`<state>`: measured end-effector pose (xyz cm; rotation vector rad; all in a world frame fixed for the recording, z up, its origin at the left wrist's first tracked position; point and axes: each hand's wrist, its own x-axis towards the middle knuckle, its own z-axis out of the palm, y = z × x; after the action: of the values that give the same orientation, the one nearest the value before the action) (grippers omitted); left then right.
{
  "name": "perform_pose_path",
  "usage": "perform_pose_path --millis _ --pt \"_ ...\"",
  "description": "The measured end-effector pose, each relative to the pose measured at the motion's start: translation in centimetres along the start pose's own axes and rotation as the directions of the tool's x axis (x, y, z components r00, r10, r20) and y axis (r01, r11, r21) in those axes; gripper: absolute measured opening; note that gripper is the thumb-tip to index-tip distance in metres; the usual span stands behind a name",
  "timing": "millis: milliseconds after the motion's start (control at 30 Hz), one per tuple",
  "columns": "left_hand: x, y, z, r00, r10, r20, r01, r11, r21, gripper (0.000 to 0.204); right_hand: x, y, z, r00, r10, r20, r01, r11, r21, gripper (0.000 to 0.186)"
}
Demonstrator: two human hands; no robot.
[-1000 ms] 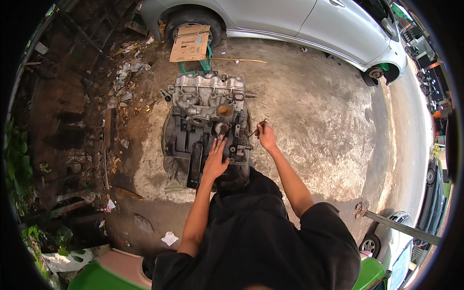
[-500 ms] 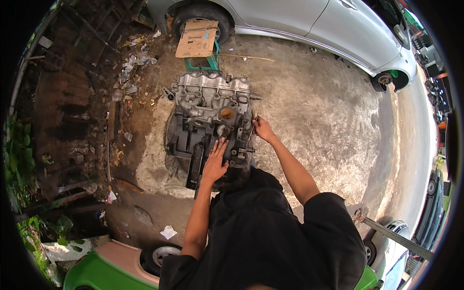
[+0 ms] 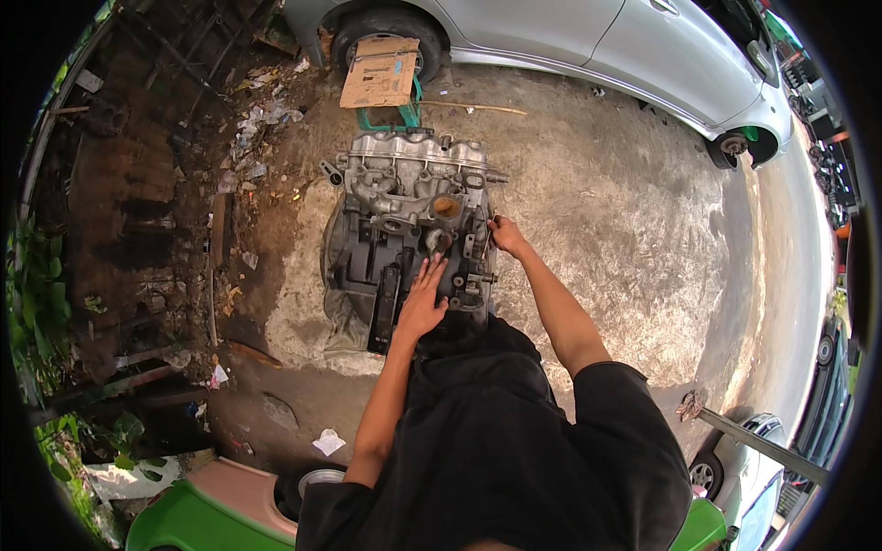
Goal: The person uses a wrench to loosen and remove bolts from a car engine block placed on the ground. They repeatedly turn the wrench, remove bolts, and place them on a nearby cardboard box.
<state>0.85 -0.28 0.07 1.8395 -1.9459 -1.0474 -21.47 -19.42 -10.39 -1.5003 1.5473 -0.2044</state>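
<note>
A car engine (image 3: 409,188) with a silver top and dark block rests in front of me, its manifold port rusty orange inside. My left hand (image 3: 424,298) lies with fingers stretched and slightly apart on the dark block, below that port. My right hand (image 3: 505,234) is closed on a thin metal tool at the engine's right side; the tool's end is too small to make out against the engine.
A silver car (image 3: 597,37) stands beyond the engine, with a cardboard-topped green stool (image 3: 377,69) by its wheel. Litter (image 3: 262,129) lines the left side. A green-and-pink vehicle (image 3: 202,510) is behind me, and a metal bar (image 3: 763,445) juts in at lower right.
My right hand has moved in from beside the engine to against its right side, with the thin tool in it. My left hand stays on the block. The view has shifted slightly.
</note>
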Motion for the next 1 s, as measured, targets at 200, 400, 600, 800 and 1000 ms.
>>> perform_pose_path --millis 200,400,600,800,1000 --pt "-0.1 0.0 -0.1 1.000 -0.003 0.012 0.003 1.000 0.023 0.087 1.1 1.3 0.2 1.000 0.018 0.004 -0.017 0.999 -0.038 0.046" --pt "-0.1 0.1 0.0 1.000 -0.005 0.009 0.005 0.999 0.054 0.089 1.9 3.7 1.9 0.999 -0.044 -0.025 0.044 0.999 0.006 0.040" --pt "-0.1 0.3 0.0 1.000 -0.012 0.003 0.012 0.998 0.069 0.090 2.2 3.9 2.2 0.996 -0.084 0.017 0.081 0.985 0.155 0.037" --pt "-0.2 0.4 0.1 1.000 -0.007 -0.010 0.008 0.997 0.072 0.091 1.4 3.3 2.4 0.998 -0.061 -0.003 0.061 0.987 0.152 0.038" --pt "-0.1 0.4 0.2 1.000 -0.003 -0.016 0.004 0.996 0.085 0.091 -0.2 2.0 2.3 0.984 -0.129 -0.122 0.136 0.990 0.049 0.042"
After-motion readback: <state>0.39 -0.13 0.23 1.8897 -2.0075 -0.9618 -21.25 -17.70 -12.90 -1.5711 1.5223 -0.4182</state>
